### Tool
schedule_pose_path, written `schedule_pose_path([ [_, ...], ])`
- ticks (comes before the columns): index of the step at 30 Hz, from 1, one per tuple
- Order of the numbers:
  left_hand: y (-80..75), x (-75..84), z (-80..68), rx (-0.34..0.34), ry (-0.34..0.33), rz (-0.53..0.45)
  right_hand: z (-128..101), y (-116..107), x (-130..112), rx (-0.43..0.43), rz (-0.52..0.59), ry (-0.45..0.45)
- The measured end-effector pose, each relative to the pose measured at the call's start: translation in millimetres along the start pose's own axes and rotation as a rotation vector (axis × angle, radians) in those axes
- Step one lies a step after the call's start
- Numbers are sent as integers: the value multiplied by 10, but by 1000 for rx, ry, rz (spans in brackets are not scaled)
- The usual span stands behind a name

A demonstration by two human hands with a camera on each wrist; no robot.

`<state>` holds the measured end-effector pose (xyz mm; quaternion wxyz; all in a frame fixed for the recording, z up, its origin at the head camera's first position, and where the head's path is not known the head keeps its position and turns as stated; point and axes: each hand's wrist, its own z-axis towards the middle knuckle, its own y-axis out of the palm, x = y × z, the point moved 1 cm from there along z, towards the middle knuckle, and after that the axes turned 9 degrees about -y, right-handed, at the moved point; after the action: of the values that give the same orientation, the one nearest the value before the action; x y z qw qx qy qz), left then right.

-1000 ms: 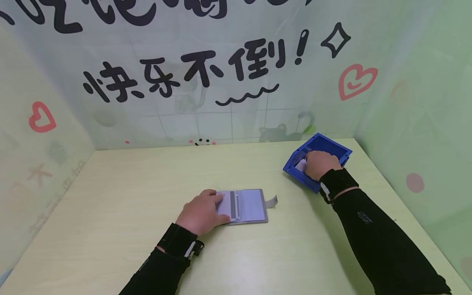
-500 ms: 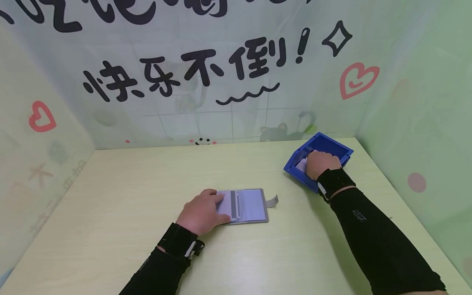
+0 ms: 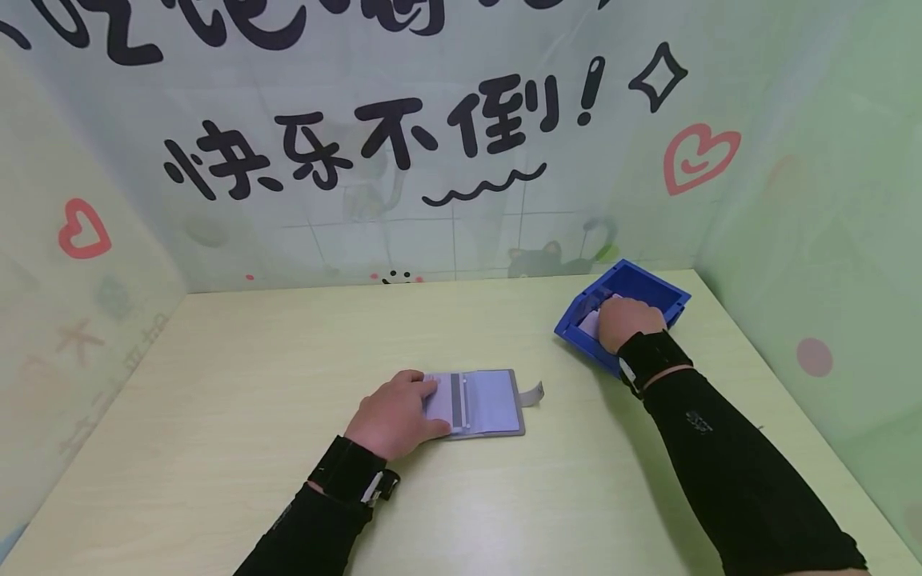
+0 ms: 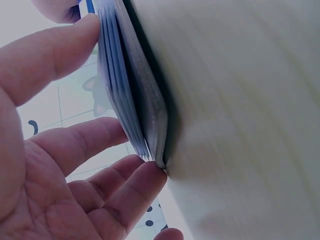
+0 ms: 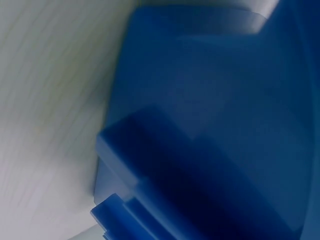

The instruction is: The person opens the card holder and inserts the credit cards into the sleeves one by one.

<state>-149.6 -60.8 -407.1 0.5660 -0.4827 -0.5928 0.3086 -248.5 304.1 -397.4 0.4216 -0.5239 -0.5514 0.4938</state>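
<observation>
A small card holder lies open on the table, showing pale sleeves, a grey strip and a loose closure tab on its right side. My left hand holds its left end, thumb on one edge and fingertips on the opposite one. In the left wrist view, the stacked sleeves stand slightly apart above the cover. My right hand reaches down into a blue plastic bin, knuckles up and fingers hidden. Beside those fingers a pale flat piece shows. Only the bin's outside and table appear in the right wrist view.
The light wooden table reaches back to a printed cloth wall. Another printed wall borders the right side, close to the bin and the right forearm. A left wall flanks the table too.
My right wrist and forearm have shifted slightly left while the hand stays inside the bin. The left hand and the card holder look unchanged.
</observation>
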Motion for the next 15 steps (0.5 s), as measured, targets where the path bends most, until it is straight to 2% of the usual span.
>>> schedule_pose_path([
  [8,7,-8,1,5,0,2,6,-14,-1,-31,11,-5],
  [15,12,-9,3,10,1,7,-15,-28,-17,-10,-3,-10],
])
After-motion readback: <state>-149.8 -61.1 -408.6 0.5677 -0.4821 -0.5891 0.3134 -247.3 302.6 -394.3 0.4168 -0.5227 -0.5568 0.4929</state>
